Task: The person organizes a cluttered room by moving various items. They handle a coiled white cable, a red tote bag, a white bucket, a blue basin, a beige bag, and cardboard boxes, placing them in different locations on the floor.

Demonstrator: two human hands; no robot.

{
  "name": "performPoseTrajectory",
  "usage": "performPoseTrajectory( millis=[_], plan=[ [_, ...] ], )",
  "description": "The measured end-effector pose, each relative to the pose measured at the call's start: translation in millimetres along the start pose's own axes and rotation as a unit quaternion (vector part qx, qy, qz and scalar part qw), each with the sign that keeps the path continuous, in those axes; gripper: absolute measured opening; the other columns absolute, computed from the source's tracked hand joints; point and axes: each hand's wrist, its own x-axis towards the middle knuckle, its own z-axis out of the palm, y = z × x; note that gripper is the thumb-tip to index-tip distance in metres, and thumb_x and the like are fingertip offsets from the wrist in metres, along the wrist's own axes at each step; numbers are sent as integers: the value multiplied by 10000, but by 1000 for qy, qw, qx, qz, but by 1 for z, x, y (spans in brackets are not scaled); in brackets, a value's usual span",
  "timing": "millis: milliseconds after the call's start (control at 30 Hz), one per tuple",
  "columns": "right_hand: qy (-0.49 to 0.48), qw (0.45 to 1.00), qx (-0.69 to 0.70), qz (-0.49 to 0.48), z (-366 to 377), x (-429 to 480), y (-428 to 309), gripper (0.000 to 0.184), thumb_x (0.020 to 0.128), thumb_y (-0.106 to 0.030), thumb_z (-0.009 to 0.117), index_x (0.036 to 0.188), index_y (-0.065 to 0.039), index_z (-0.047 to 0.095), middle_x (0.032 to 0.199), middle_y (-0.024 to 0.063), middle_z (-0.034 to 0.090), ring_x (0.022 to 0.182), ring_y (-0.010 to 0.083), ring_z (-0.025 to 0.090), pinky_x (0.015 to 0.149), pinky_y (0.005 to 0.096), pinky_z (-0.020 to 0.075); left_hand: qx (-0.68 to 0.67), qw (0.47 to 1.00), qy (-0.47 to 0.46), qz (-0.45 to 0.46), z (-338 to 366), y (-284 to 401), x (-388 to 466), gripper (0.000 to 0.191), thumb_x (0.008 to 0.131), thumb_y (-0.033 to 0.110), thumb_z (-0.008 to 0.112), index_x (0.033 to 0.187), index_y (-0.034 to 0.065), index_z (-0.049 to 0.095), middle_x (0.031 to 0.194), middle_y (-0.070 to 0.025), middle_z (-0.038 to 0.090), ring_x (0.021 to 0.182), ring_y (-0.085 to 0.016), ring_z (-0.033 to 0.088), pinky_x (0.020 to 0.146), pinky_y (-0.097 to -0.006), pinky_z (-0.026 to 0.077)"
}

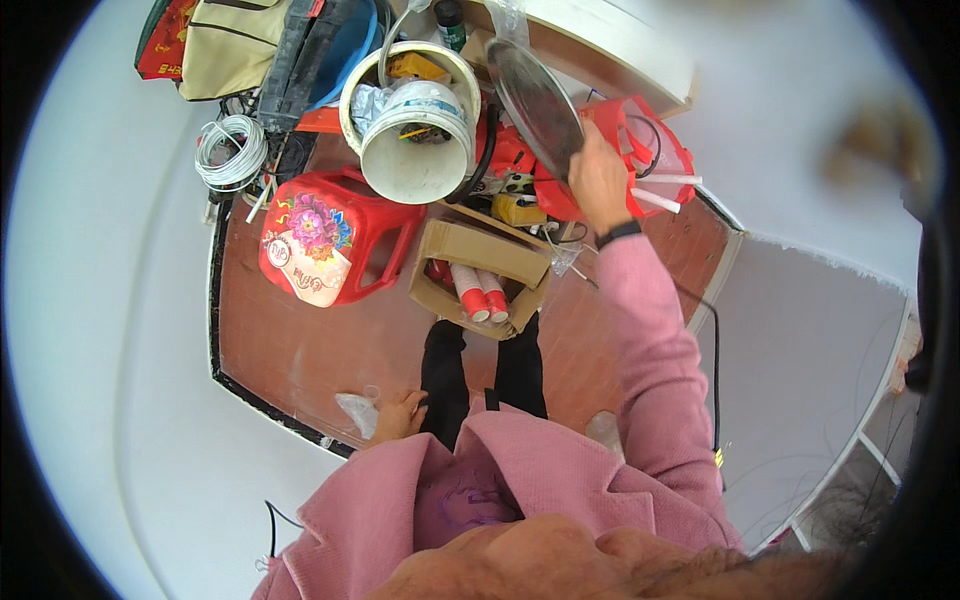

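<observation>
My right hand (600,180) reaches forward, its fingers on the near edge of a round, dark, shiny disc (536,105) with a pale rim, like a pan lid. The disc is tilted over the clutter, beside a red bag (637,135) with white tubes (660,196) poking out. Low by my left leg is my left hand (400,418), fingers loosely bent against the black trousers and nothing seen in them. A piece of clear plastic (358,412) lies beside it. Before my feet sits an open cardboard box (480,247) holding red-and-white rolls (480,292).
A red plastic stool (315,240) with a flower print stands left of the box. Behind it are stacked white buckets (412,161), a coil of white cable (231,154), a blue basin (349,64) and a cream bag (232,45). White walls (112,300) border the red-brown floor (315,352).
</observation>
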Motion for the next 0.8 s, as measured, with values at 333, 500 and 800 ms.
performPoseTrajectory(
  millis=[333,500,800],
  plan=[
    [-67,966,-199,-151,137,107,52,123,808,-121,542,922,-74,535,790,92,642,736,273,650,606,389,531,-108,976,-4,-189,97,6,-20,297,852,221,622,1134,128,611,1048,-143,641,963,-363,613,818,-436,494],
    [-87,966,-194,-145,189,108,60,212,778,-98,573,980,-65,520,843,124,634,768,304,644,622,406,534,-198,955,-4,-222,120,10,-20,295,855,173,621,1135,81,615,1056,-170,645,984,-351,618,847,-413,494],
    [-59,989,137,-22,189,-29,60,341,851,-126,564,1180,-48,522,1003,202,615,924,384,590,785,466,478,-284,925,26,-249,135,4,2,233,873,94,613,1092,12,611,970,-178,648,871,-265,653,752,-340,518]
  ],
)
